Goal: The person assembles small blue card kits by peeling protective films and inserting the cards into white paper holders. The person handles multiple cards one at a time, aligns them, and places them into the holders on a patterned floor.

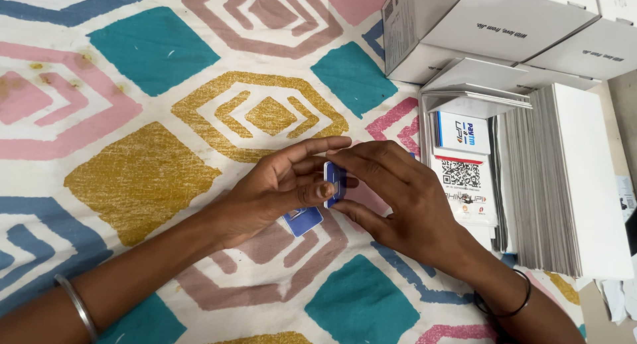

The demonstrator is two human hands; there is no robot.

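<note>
Blue-and-white card (334,179), small and held on edge, sits pinched between my 2 hands near the middle of the table, above the patterned cloth (152,178) of teal, gold and pink shapes. Going by size: the cloth covers nearly all the table; at the far right corner 2 or more white cardboard boxes (504,25) lie stacked; just in front of them, along the right edge, a long row of flat white folded packs (551,185) stands on edge, with a printed white card with a square code (462,178) lying beside it. My left hand (279,185) has its grip closed on the small card, thumb at its lower edge and fingers arched over the top. My right hand (398,198) grips the same card from the other side, fingers closed over it. A second small blue piece (302,220) lies flat on the cloth just beneath my left hand. As I judge it, the pinch is slight: if the 2 hands press unevenly the card could bend or slip down onto the cloth, and my right wrist is near enough to the row of packs to knock it over.
</note>
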